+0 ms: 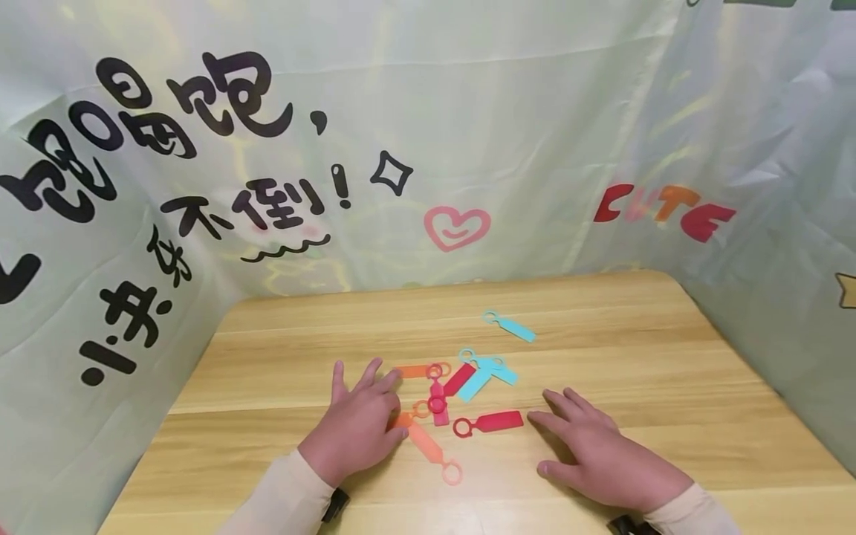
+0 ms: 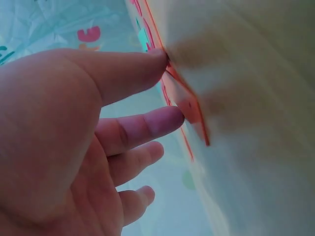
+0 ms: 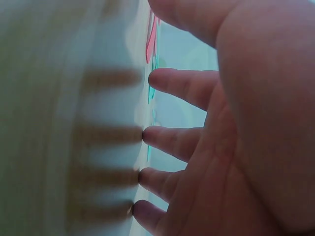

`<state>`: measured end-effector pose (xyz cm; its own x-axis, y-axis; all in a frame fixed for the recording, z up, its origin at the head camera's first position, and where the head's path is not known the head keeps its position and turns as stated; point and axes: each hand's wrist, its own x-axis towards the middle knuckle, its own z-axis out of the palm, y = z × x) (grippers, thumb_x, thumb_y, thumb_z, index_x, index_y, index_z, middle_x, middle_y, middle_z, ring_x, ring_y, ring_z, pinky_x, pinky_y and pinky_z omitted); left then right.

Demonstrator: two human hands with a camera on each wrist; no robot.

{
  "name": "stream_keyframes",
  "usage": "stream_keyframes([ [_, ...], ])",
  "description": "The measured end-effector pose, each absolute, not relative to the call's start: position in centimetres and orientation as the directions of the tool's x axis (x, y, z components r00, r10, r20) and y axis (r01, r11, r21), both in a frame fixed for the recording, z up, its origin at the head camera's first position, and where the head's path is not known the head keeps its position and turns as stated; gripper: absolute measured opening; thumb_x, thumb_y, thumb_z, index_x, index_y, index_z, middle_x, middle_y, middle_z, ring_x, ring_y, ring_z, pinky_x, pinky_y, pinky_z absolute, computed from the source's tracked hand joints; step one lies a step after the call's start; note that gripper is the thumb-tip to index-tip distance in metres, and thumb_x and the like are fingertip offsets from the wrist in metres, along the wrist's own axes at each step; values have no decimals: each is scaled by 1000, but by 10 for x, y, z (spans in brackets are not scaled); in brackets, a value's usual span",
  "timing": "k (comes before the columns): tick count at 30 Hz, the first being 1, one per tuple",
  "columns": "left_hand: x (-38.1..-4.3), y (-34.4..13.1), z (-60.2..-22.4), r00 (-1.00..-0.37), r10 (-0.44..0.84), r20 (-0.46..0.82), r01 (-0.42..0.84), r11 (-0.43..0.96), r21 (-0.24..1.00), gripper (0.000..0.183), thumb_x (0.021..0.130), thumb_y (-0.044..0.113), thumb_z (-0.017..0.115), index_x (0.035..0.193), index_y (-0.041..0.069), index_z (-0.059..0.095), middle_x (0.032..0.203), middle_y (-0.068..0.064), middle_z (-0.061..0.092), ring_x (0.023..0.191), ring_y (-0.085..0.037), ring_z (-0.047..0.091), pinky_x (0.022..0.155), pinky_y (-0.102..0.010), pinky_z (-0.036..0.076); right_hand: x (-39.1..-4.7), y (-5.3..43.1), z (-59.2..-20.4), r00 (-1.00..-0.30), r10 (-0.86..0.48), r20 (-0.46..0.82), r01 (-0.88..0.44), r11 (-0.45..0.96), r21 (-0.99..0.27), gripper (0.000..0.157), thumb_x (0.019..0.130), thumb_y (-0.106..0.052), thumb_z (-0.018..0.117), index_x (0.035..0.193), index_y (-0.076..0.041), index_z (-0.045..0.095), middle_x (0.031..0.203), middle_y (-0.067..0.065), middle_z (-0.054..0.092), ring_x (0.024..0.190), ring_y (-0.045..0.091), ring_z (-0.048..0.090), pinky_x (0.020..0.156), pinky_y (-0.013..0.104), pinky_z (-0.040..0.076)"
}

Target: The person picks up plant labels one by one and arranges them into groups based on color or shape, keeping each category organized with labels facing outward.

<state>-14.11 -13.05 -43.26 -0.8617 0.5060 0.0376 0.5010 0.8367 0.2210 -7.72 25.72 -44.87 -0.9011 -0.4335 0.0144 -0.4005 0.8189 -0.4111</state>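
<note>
Several flat plastic tags with ring ends lie in a loose cluster on the wooden table. My left hand (image 1: 357, 431) is at the cluster's left side, fingers spread. Its thumb and index finger touch an orange tag (image 2: 189, 105), with the two fingertips apart. In the head view a lighter orange tag (image 1: 425, 443) extends from near the thumb toward the front. My right hand (image 1: 598, 449) is to the right, palm down with fingers extended and its fingertips at the tabletop. Nearest to it is a red tag (image 1: 500, 421), lying just left of its fingertips.
Another orange tag (image 1: 411, 371) lies by the left fingertips. Pinkish-red tags (image 1: 438, 390) overlap mid-cluster, beside overlapping light blue tags (image 1: 476, 383). One blue tag (image 1: 516, 329) lies apart farther back. A printed cloth (image 1: 535, 148) hangs behind the table (image 1: 635, 334).
</note>
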Motion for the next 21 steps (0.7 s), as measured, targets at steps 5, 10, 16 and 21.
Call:
stream_keyframes([
  [5, -142, -126, -432, -860, 508, 48, 506, 839, 199, 41, 96, 35, 88, 66, 32, 60, 162, -6, 61, 164, -47, 33, 116, -93, 0, -79, 255, -448, -898, -440, 9, -404, 815, -415, 69, 99, -50, 82, 156, -16, 64, 169, 26, 45, 157, 61, 35, 117, 78, 36],
  [10, -142, -123, -432, -862, 503, 57, 504, 843, 189, 46, 97, 30, 86, 60, 32, 57, 158, -5, 64, 163, -46, 35, 116, -93, 1, -80, 253, -447, -900, -437, -11, -392, 818, -421, 70, 98, -51, 83, 157, -17, 64, 171, 25, 44, 158, 60, 33, 118, 79, 35],
  [16, -143, -123, -430, -877, 477, 57, 478, 857, 191, 50, 99, 27, 79, 55, 30, 55, 157, -7, 65, 163, -45, 36, 116, -93, 0, -80, 255, -447, -900, -435, -9, -391, 819, -420, 70, 98, -50, 83, 156, -16, 64, 171, 25, 44, 158, 60, 33, 117, 79, 35],
  [21, -147, -133, -428, -916, 399, 46, 400, 893, 209, 53, 100, 27, 75, 52, 28, 53, 158, -13, 63, 164, -47, 32, 117, -91, -4, -78, 257, -447, -904, -428, -12, -382, 820, -426, 71, 99, -51, 82, 157, -14, 64, 171, 25, 44, 158, 60, 32, 118, 79, 34],
])
